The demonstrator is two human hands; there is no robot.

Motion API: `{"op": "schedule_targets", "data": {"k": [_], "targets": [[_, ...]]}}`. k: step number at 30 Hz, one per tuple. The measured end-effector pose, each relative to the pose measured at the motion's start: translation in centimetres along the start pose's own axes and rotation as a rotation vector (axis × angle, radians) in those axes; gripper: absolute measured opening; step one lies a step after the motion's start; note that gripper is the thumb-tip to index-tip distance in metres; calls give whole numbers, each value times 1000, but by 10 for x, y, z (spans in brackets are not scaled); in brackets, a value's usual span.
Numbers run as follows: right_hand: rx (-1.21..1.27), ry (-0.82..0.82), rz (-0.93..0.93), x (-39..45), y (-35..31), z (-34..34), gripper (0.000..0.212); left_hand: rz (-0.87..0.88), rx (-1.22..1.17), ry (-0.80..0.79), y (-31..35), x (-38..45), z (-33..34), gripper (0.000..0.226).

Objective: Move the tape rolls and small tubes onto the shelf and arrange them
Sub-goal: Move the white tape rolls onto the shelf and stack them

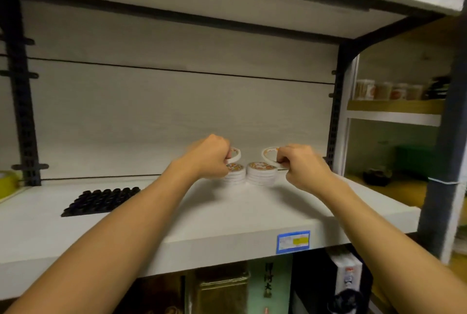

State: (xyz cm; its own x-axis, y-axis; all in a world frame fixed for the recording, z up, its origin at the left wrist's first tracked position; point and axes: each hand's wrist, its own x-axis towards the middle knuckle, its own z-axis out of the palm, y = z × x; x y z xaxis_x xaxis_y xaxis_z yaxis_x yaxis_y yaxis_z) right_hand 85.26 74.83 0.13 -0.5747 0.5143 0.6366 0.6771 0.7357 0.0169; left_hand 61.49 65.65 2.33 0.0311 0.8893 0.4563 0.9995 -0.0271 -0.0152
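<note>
- Shelf [252,215], frame centre: black tubes [101,201] already ranked at lower left.
- Left hand [209,155] pinches one tape roll [235,154] above the left stack [235,174].
- Right hand [297,162] pinches another roll [270,153] above the right stack [261,174]; both await placing.

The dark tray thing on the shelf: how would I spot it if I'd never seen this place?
Look at the white shelf in front of the person. On its left part, well left of the two stacks of tape rolls, lies a flat block of small black tubes packed in rows. It is the only dark item on the white board.
</note>
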Motion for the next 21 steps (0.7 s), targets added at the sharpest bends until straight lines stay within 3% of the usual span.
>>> {"op": "schedule_targets", "data": {"k": [7, 21], "targets": [[64, -6, -61, 42, 19, 34, 20, -30, -4, -32, 3, 26, 28, 20], [168, 6, -88, 57, 39, 77, 25, 11, -36, -23, -15, 32, 62, 21]]}}
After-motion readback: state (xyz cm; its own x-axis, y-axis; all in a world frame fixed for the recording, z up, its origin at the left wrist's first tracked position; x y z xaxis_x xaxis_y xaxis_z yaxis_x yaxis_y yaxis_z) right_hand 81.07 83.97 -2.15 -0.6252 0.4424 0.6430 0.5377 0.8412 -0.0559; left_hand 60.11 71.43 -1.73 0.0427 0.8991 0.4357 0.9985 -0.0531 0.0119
